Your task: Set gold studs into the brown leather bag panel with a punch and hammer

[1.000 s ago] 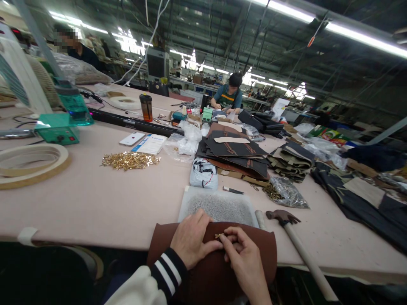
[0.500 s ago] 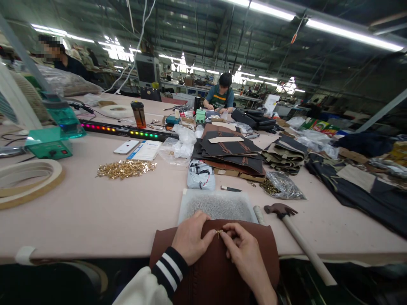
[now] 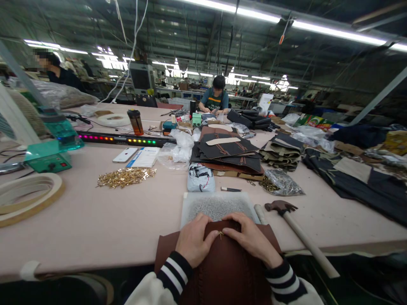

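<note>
A brown leather piece [image 3: 219, 271] hangs over the table's front edge, its top lying against a pale speckled slab [image 3: 222, 202]. On the leather, near its top, is a small gold metal piece [image 3: 221, 234] with thin prongs showing. My left hand [image 3: 196, 239] grips the leather from the left, thumb tip at the gold piece and fingers over the leather's top edge. From the right, my right hand [image 3: 249, 237] holds the leather the same way, its thumb touching the other side of the gold piece.
A hammer [image 3: 302, 237] lies right of the slab, a small blade [image 3: 231, 189] behind it. Gold pieces [image 3: 125, 177] are heaped at left, near a phone [image 3: 125, 155] and tape rolls [image 3: 28, 199]. Stacked dark leather [image 3: 227, 148] lies farther back; a person [image 3: 214, 99] works beyond.
My right hand has gone from pinching at the gold piece to spreading over the leather, its fingers now at the top edge. The leather bulges more between my hands. The view has shifted slightly.
</note>
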Tool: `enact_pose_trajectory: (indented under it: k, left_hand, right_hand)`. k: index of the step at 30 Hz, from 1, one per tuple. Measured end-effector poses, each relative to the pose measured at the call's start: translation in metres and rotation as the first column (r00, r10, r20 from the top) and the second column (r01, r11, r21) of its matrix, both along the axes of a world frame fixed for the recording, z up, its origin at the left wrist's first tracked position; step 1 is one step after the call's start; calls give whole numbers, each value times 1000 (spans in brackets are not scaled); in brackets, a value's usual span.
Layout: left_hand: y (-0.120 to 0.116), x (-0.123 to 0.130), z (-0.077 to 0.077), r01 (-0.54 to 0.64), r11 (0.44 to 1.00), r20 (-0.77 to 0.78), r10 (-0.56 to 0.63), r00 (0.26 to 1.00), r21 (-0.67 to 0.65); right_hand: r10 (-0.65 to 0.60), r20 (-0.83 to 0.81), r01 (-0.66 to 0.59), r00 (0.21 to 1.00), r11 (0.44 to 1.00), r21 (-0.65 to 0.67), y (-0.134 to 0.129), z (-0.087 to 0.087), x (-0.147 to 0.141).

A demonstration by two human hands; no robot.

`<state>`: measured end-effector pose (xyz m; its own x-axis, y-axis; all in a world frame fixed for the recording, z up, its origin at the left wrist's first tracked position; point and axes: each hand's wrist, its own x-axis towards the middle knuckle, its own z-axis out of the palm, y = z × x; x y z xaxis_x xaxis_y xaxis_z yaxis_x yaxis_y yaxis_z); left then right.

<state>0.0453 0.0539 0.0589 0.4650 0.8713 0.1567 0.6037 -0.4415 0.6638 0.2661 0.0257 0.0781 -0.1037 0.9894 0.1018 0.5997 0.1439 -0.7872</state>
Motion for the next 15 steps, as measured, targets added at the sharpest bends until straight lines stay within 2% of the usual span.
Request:
enact_pose_trajectory:
  k: [6, 10, 13, 15]
  left_hand:
    - [0, 0, -1, 14, 1000, 11, -14, 1000, -3]
    - [0, -3, 2, 2, 1000, 22, -3, 1000, 8]
    - [-8, -6, 7, -15, 998, 14, 14, 1000, 59]
    - [-14, -8, 7, 21, 988, -21, -18, 1000, 154]
  right_hand:
    - [71, 17, -71, 997, 997, -21, 5, 6, 3]
    - [118, 79, -119, 990, 993, 7, 1, 18, -5]
    - [55, 78, -69, 995, 979, 191, -6, 37, -23]
    - [50, 54, -66, 997, 935, 349, -5, 53, -36]
